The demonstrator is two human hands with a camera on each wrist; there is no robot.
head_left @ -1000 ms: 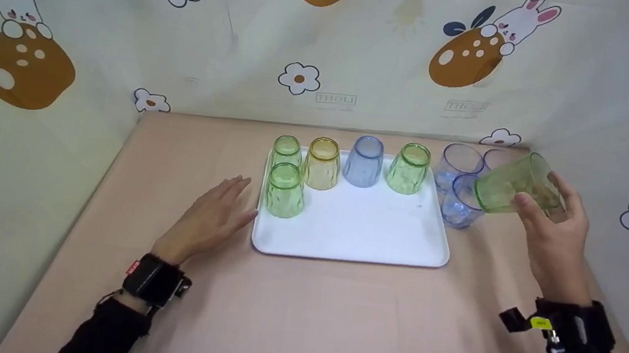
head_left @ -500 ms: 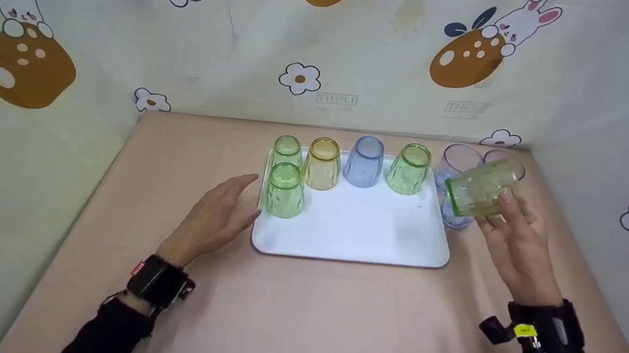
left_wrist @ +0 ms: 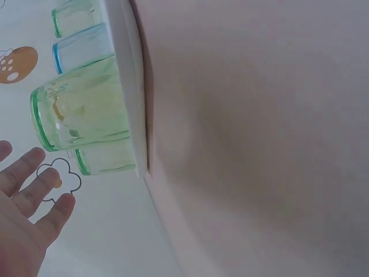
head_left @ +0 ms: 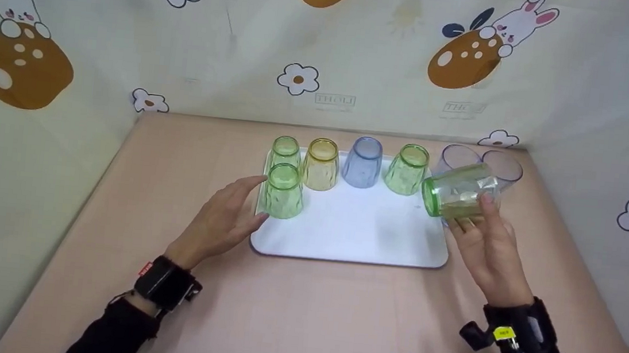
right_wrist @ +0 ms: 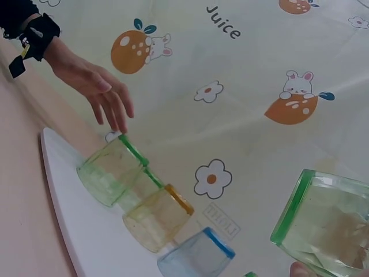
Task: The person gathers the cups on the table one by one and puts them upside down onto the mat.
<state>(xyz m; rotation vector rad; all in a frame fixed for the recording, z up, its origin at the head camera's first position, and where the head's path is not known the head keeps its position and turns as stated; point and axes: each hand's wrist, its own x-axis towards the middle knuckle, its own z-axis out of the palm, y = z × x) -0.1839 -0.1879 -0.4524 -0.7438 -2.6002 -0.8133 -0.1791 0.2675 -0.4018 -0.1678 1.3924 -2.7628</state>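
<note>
Right hand (head_left: 486, 253) grips a tilted green glass (head_left: 454, 191) between thumb and fingers, tray (head_left: 354, 244) to their left. Left hand (head_left: 217, 219) fingers spread, holding nothing, beside front-left glass (head_left: 282, 197). Wall (right_wrist: 248, 63) beyond fingertips: "Juice", "THOLI". Yellow wrist tag (head_left: 504, 333): unreadable.
</note>
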